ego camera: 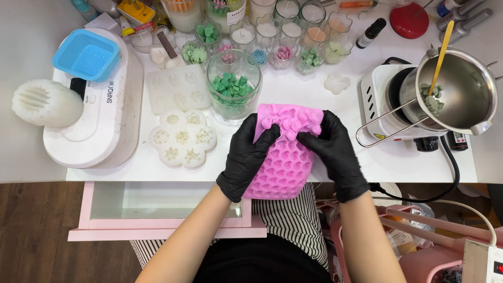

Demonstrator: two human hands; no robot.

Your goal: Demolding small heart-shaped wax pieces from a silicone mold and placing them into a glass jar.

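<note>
**Both gloved hands bend pink mould over table edge**

Left hand (246, 157), black glove, clamps the left side of the pink silicone mould (285, 162); fingers curl over its upper left corner. Right hand (332, 152), also gloved, closes on the right side, fingertips pressed into the top edge. Mould sits between the two hands, held in the air at the near edge of the white table (335, 99), folded over at the top so its rows of bumps face up. Lower end hangs past the table edge, above the striped apron.

Just beyond the mould: a glass jar (233, 84) with small green wax pieces inside. Left of the jar: a white flower-shaped mould (183, 139), flat on the table. To the right: a metal pouring pot (461, 89) on a small white hotplate (380, 105), a yellow spatula (439, 63) standing in it.
</note>
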